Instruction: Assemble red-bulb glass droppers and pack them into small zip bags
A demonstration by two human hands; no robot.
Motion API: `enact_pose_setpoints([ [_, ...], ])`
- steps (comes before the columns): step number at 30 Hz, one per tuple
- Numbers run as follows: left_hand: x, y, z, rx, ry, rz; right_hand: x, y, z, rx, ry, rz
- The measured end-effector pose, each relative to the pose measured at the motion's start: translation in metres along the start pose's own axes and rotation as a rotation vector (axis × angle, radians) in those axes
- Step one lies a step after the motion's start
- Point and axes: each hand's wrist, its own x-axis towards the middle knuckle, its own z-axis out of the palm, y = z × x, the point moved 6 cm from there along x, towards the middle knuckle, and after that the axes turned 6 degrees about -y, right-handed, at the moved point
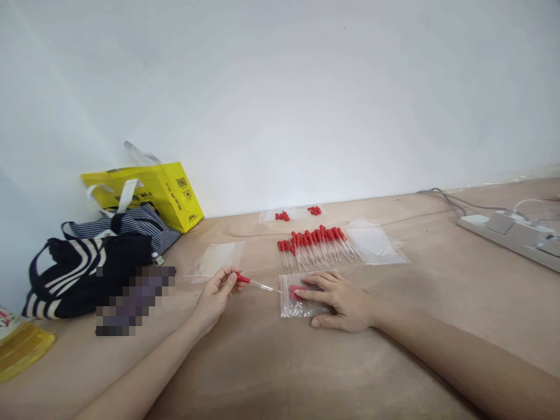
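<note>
Between thumb and fingers, my left hand pinches the red bulb of a glass dropper, whose clear tip points right, at the left edge of a small zip bag. My right hand lies with spread fingers on that bag, pressing it to the table; something red shows inside under the fingertips. Just behind the bag is a row of several droppers with red bulbs facing the wall. Whether the dropper's tip is inside the bag's mouth, I cannot tell.
Flat clear bags lie at the left and right of the row. Farther back, red bulbs rest on clear plastic. A yellow bag and a dark striped bag stand left; a power strip with cables is at right.
</note>
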Motion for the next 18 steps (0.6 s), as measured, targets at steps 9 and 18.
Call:
enact_pose_setpoints([
  [9,-0.006,-0.005,0.017,-0.007,-0.010,-0.022,0.000,0.000,0.000,-0.010,0.000,-0.009],
  [18,0.001,-0.002,0.073,0.150,-0.322,-0.039,0.000,0.000,0.000,-0.020,0.032,-0.007],
])
